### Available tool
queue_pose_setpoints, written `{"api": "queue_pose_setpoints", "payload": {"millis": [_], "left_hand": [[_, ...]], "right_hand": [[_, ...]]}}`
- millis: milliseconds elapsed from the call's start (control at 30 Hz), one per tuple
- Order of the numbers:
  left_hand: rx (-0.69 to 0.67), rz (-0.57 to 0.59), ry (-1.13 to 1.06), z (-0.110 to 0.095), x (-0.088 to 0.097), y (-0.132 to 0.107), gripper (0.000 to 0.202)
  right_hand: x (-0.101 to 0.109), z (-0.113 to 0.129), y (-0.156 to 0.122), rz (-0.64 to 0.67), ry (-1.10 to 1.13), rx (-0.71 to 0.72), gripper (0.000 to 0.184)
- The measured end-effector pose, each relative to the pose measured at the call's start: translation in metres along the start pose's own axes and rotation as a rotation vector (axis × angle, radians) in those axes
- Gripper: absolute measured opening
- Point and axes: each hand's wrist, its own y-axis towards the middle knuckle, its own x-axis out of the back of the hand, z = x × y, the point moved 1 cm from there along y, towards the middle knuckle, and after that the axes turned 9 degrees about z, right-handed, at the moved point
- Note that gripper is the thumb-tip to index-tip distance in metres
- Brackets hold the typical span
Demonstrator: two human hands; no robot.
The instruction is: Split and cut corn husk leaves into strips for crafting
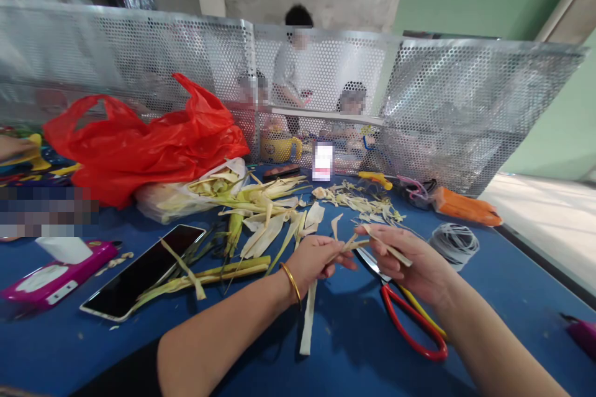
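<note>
The left hand point(321, 255) and right hand point(412, 254) pinched husk strips point(400, 255), apparently working them together; continuing called for steady grip. Scissors point(414, 321) lay beneath the right.

Left hand point(313, 258): gold wrist bangle point(293, 281) | left sleeve point(128, 375): black | right forearm point(496, 329): bare

Wearer's hands: 2, left hand point(319, 255) plus right hand point(412, 258). Scissors point(384, 289): 1 pair. Bracelet point(292, 284): 1. Dark phone point(146, 273): 1. Lit screen point(323, 161): 1. Red bag point(161, 142): 1. Clear bag point(167, 203): 1. Yellow mug point(274, 149): 1. Orange packet point(468, 206): 1. Grey coil point(454, 245): 1. Purple things point(90, 267): 2, one cut off. People point(285, 68) in back: at least 2, blurred. Husk strips point(267, 236): many, overlapping, can't get a total.
</note>
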Motion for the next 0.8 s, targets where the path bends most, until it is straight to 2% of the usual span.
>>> {"api": "queue_pose_setpoints", "payload": {"millis": [133,267,333,367,433,500,567,633,733,800], "left_hand": [[0.023,0.052,-0.122,0.004,0.003,0.002,0.026],[0.040,-0.037,-0.212,0.004,0.004,0.005,0.020],[0.063,-0.084,-0.239,0.003,0.004,0.005,0.019],[0.071,-0.095,-0.259,0.003,0.004,0.005,0.019],[0.085,-0.093,-0.319,0.004,0.004,0.005,0.017],[0.095,-0.088,-0.388,0.005,0.004,0.005,0.016],[0.086,-0.094,-0.420,0.005,0.004,0.005,0.015],[0.052,-0.101,-0.414,0.005,0.003,0.005,0.015],[0.018,-0.071,-0.362,0.006,-0.001,0.004,0.016],[0.019,-0.035,-0.321,0.006,-0.005,0.001,0.017]], "right_hand": [[-0.004,0.000,-0.008,0.084,-0.206,-0.014,0.026],[-0.008,-0.003,-0.014,0.376,-0.559,-0.146,0.019],[-0.008,-0.008,-0.014,0.475,-0.811,-0.164,0.020],[-0.008,-0.010,-0.012,0.463,-0.966,-0.132,0.023],[-0.005,-0.014,-0.009,0.329,-1.264,-0.026,0.026],[-0.002,-0.015,-0.006,0.219,-1.425,0.023,0.027],[0.000,-0.015,-0.004,0.199,-1.417,0.037,0.023],[-0.001,-0.013,-0.001,0.154,-1.285,0.109,0.013],[-0.004,-0.015,0.006,-0.007,-0.890,0.224,0.027],[-0.006,-0.019,0.010,-0.105,-0.633,0.257,0.030]]}}
